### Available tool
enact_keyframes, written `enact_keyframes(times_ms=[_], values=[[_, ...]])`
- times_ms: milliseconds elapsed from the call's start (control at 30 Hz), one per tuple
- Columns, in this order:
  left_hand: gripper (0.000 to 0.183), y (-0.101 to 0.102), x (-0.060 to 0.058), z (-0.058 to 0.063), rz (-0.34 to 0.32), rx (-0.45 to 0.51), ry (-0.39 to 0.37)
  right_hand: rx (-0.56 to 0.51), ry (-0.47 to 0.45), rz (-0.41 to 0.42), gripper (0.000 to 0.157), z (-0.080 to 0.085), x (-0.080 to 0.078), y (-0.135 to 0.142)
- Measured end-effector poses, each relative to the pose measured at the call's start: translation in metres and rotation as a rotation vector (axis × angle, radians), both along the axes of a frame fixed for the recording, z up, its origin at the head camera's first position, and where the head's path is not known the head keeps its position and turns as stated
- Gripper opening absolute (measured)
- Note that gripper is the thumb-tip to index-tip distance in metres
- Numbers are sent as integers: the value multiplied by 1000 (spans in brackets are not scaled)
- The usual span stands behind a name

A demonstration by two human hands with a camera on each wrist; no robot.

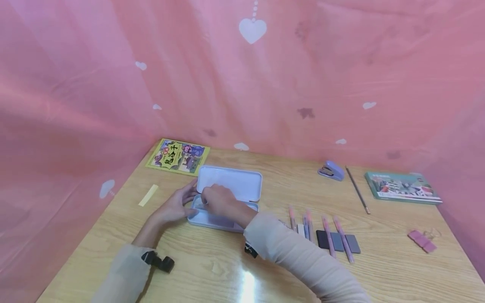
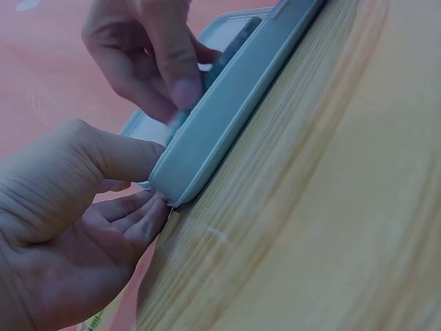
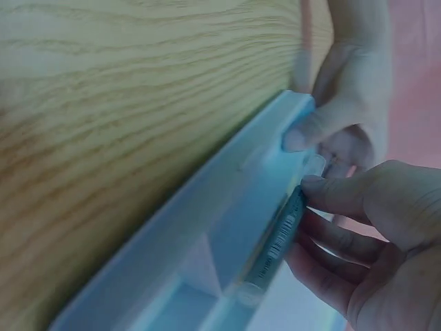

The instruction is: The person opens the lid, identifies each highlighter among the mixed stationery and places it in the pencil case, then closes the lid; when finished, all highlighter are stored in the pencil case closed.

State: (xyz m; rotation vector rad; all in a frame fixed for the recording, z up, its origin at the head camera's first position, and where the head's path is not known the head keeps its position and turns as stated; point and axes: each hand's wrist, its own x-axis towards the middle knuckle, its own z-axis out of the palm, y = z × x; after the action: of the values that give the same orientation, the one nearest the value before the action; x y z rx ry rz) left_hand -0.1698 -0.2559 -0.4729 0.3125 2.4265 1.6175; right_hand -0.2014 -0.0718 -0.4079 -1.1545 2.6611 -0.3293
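Observation:
A pale blue pencil case lies on the wooden table with its lid raised at the back. My left hand holds the case's left end, thumb at the near corner and fingers round behind. Over the left part of the tray, my right hand pinches a slim dark green tube with clear ends and a barcode label. The tube lies lengthwise along the tray's back side, close to its rim. Dividers split the tray into compartments. In the head view my right hand hides the tube.
Left of the case are a yellow booklet and a pale yellow strip. To the right lie several pink-tipped pens, dark flat blocks, a purple stapler, a pencil, a green box and a pink clip.

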Motion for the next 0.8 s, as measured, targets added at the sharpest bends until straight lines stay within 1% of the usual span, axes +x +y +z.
enact_keyframes(times_ms=[100,200,333,433,500,567,633,700,767,800], values=[[102,0,-1,0,19,-19,-23,-4,-12,-14,10,-8,-2,-4],[102,-1,-2,0,13,-15,-26,-2,-16,-17,8,-13,-4,-6],[102,-2,-2,-1,0,-6,-23,-4,-16,-18,10,-17,-4,-8],[103,-1,-1,-1,-4,11,-25,-5,-2,-29,5,-14,-5,-5],[103,-1,-1,-1,-9,21,-23,-9,9,-34,11,-6,-5,1],[102,0,0,0,-6,27,-24,-27,29,-44,17,5,-5,12],[102,1,1,1,-3,24,-21,-59,43,-55,22,16,-5,28],[102,1,1,2,-1,18,-11,-93,68,-67,24,25,-5,50],[103,0,1,2,-2,25,2,-113,85,-96,25,30,-4,75],[102,2,2,5,-5,32,4,-118,93,-118,27,32,-4,88]])
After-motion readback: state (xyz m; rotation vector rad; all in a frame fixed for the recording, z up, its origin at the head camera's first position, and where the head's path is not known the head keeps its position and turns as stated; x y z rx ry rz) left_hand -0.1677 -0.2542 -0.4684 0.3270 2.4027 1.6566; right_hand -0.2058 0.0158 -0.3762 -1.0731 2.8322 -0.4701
